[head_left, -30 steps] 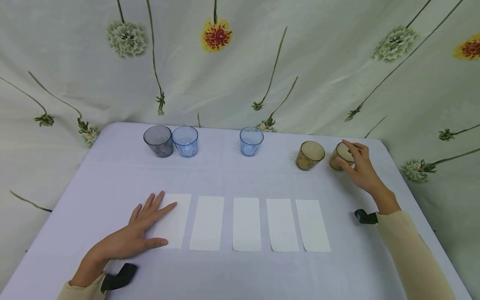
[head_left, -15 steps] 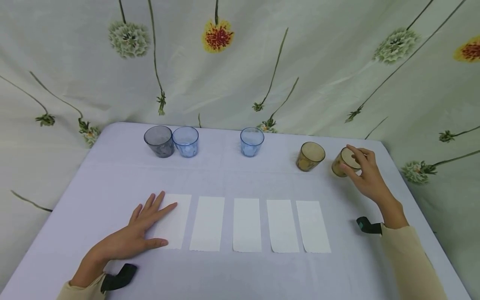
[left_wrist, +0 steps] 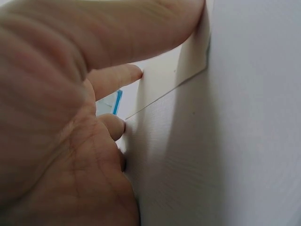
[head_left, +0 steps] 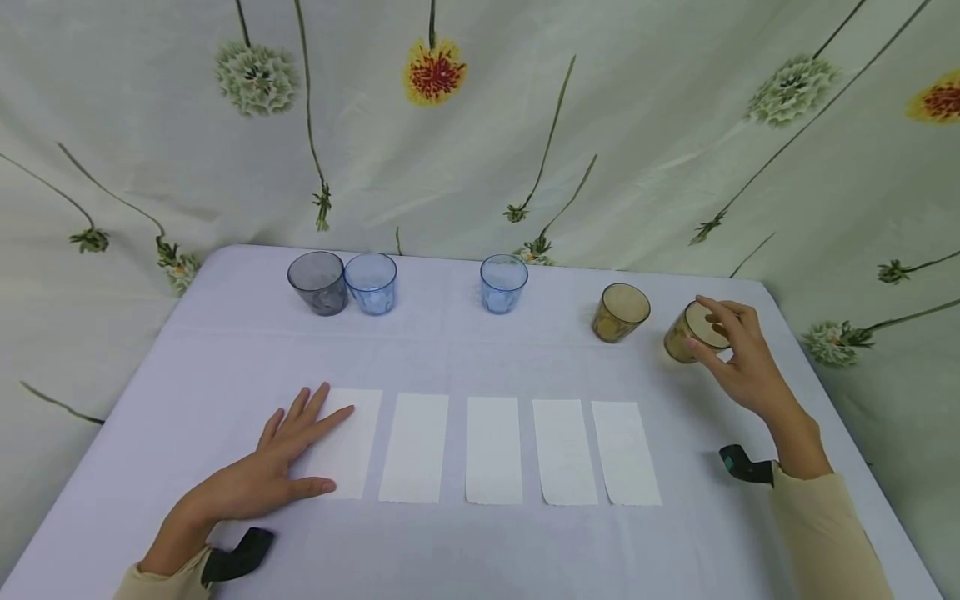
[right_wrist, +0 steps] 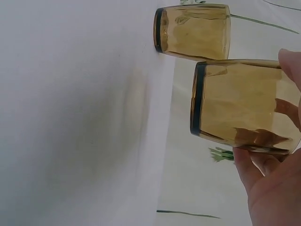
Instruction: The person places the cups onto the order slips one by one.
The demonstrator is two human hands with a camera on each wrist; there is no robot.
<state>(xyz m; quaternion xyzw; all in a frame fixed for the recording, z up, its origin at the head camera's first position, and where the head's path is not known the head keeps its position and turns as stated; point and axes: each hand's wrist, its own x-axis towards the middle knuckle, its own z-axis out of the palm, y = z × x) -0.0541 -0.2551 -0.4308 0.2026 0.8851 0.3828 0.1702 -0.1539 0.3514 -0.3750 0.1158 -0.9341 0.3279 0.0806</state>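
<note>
My right hand (head_left: 750, 371) grips an amber glass tumbler (head_left: 679, 340) near its rim, thumb on one side and fingers on the other. In the right wrist view the held tumbler (right_wrist: 240, 101) shows a gap between its base and the white tablecloth. A second amber tumbler (head_left: 617, 321) stands just to its left. My left hand (head_left: 255, 479) lies with fingers spread at the leftmost white paper slip (head_left: 348, 446). Its thumb and index finger reach over that slip, as the left wrist view also shows around the slip (left_wrist: 162, 77).
Toward the back edge stand a grey tumbler (head_left: 318, 287), a blue tumbler (head_left: 372, 287) close beside it, and another blue tumbler (head_left: 502, 287) farther right. Several more paper slips (head_left: 492, 450) lie in a row across the middle. Behind the table hangs a flowered cloth (head_left: 465, 167).
My right hand has drawn the amber tumbler toward me and slightly to the right, away from the back edge. The left hand has stayed in place.
</note>
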